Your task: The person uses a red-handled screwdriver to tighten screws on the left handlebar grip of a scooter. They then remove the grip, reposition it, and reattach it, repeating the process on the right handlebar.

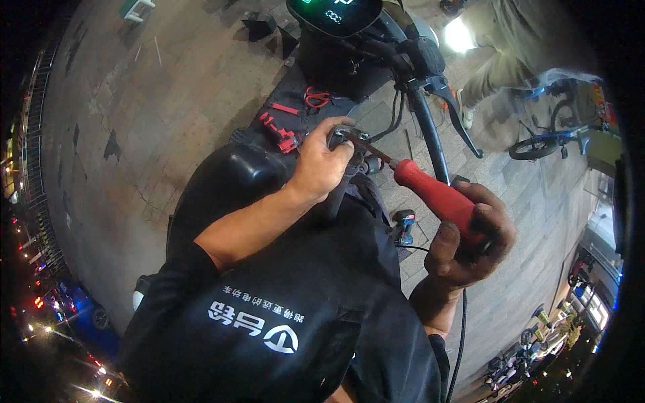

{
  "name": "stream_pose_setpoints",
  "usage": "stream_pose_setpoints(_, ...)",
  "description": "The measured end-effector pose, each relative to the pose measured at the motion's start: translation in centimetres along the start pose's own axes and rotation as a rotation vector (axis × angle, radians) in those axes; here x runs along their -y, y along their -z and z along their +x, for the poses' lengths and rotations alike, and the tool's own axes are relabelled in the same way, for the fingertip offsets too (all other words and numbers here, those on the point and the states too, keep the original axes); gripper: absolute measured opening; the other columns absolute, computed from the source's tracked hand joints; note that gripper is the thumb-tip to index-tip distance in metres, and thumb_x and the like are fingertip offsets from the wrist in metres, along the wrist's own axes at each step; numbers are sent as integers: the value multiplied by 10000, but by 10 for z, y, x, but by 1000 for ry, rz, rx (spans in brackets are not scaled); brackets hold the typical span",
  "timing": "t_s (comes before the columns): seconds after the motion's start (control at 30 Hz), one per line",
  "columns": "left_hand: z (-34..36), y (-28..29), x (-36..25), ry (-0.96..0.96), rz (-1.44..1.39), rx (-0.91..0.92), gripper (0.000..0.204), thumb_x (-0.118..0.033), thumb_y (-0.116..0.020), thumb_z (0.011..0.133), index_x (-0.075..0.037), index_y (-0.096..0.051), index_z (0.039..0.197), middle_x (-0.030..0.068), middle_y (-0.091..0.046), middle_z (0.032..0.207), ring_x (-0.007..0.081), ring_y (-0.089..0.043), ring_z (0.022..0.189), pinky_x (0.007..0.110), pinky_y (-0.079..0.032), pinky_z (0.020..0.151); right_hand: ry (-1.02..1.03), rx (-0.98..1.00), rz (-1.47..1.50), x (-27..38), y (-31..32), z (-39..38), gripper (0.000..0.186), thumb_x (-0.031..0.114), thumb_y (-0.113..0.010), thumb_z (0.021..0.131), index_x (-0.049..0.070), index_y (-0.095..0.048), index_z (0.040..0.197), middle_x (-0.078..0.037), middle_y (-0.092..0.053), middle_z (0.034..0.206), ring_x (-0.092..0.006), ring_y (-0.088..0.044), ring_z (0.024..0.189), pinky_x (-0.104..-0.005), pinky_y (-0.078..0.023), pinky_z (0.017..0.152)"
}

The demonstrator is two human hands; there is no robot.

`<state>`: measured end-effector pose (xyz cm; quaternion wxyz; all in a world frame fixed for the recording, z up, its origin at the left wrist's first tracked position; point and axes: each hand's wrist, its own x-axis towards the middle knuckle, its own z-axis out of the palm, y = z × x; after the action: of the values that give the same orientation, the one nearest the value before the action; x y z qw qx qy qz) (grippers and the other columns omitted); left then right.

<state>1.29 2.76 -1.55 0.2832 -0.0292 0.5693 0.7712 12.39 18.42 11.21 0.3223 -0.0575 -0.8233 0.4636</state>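
My left hand [320,163] is closed around a small dark metal fitting [349,134] on the scooter, near the middle of the view. In my right hand [476,245], lower right of it, is a screwdriver with a red handle [432,193], its shaft pointing up-left into that fitting. A black handlebar [426,127] with a brake lever [465,134] and cables rises just beyond my hands, under a lit display [332,13]. My dark apron [269,363] fills the lower middle.
Red tools [285,138] lie on the scooter's dark footboard. A cordless drill [405,225] is on the paving [114,201]. Another person in khaki trousers [504,54] stands upper right beside a bicycle [537,148]. A small stool [134,10], parked vehicles and a railing line the edges.
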Motion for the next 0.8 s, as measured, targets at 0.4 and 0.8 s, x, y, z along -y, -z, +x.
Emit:
stream_pose_setpoints(0.4, 5, -2, 5, -63, 49, 14, 338, 83, -540, 859, -3, -545, 1186, 60, -609, 1002, 120, -604, 875, 270, -529, 779, -23, -37, 8, -3, -5, 7, 412, 190, -707, 825, 74, -424, 1100, -212, -628, 1005, -274, -634, 887, -356, -528, 781)
stream_pose_setpoints(0.8, 6, -6, 9, -156, 384, -74, 312, 36, -538, 855, 27, -560, 1165, 45, -619, 974, 108, -571, 887, 241, -479, 803, 178, 397, -504, 46, 6, 44, 369, 220, -777, 786, 86, -559, 1051, -95, -611, 739, -250, -627, 646, -349, -520, 605)
